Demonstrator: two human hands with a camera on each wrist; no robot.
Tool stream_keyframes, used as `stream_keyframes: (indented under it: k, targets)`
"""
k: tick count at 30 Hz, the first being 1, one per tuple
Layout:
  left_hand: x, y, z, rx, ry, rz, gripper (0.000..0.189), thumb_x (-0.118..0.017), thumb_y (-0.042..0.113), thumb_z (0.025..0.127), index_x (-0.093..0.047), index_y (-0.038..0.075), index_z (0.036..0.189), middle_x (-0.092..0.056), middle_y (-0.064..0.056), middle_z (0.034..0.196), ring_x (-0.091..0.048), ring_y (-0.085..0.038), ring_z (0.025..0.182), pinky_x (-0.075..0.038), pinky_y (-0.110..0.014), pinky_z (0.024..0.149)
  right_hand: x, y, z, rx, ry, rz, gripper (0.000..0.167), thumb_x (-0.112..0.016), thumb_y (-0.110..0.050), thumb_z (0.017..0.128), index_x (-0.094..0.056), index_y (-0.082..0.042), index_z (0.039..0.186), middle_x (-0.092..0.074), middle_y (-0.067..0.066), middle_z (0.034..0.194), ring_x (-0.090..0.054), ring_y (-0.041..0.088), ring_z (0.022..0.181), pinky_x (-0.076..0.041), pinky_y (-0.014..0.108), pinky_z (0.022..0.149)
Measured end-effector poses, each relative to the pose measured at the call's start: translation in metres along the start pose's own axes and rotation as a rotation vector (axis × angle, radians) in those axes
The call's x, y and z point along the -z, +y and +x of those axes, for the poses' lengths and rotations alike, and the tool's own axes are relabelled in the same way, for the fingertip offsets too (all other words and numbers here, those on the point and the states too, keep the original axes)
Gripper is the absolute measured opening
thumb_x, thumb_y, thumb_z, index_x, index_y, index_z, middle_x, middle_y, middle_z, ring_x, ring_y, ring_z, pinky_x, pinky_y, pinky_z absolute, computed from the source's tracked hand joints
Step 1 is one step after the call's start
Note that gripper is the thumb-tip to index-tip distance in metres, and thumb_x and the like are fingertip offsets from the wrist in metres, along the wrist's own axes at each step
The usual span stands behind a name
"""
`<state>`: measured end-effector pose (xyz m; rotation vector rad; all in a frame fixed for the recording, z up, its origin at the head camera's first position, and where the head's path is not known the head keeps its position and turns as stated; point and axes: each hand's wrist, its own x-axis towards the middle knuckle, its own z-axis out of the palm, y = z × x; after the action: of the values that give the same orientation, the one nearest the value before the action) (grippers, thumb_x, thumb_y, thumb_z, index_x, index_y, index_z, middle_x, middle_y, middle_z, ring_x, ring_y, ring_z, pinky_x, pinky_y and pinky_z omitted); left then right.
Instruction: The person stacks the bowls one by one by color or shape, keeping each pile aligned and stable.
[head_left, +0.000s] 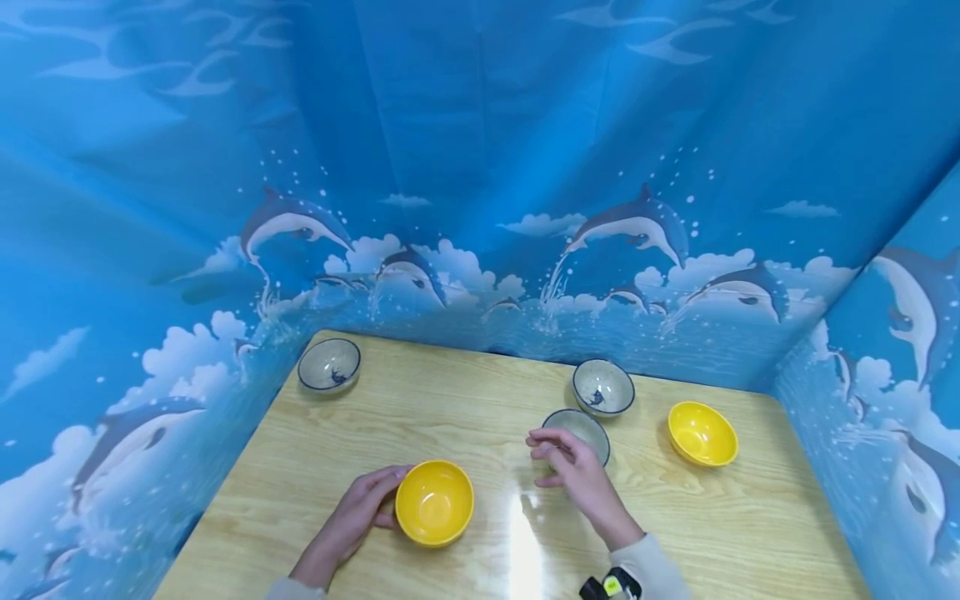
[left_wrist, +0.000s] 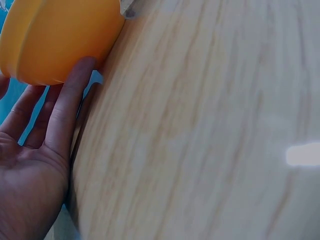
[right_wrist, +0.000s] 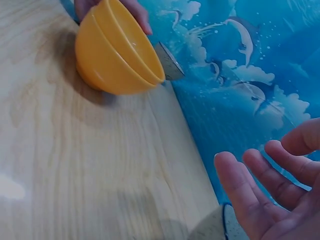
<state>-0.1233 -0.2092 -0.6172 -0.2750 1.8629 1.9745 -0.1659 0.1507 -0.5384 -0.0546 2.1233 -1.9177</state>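
**Left hand (head_left: 360, 508) gripping, right hand (head_left: 576, 471) relaxed**

The left wrist (head_left: 321, 557) enters from near left, the hand angled far and right, its fingers (left_wrist: 72, 105) parted. The right wrist (head_left: 619, 532) comes from near right, the hand reaching far and left, fingers spread and gently bent.

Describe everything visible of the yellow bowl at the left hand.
This bowl is round, yellow and glossy, perhaps plastic or ceramic, with a ridge below its rim that might be a second, nested bowl's edge. It is roughly upright and looks empty inside. The left hand holds it by the side, over the table; whether the base touches down is unclear.
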Motion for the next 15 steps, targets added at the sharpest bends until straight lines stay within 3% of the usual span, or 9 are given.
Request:
stream_keyframes:
  k: [10,15]
  targets:
    - [0.000,0.001,-0.001,0.000,-0.008,0.004,0.072,-0.061,0.053,0.109,-0.056,-0.002,0.154,-0.053,-0.026,0.162,-0.072,-0.023,0.125,-0.070,-0.044,0.088,0.020,-0.006,-0.001,-0.044,0.041,0.025,0.034,-0.058,-0.019,0.114,-0.064,-0.001,0.142,-0.064,0.021,0.148,-0.068,0.035,0.128,-0.068,0.050,0.094]
    - [-0.001,0.001,-0.001,0.005,0.000,0.004,0.072,-0.061,0.053,0.109,-0.056,-0.003,0.154,-0.054,-0.027,0.161,-0.071,-0.023,0.126,-0.070,-0.044,0.089,0.031,-0.006,0.000,-0.042,0.091,-0.002,0.032,-0.054,-0.015,0.115,-0.064,-0.001,0.141,-0.064,0.020,0.146,-0.070,0.028,0.122,-0.070,0.046,0.090]
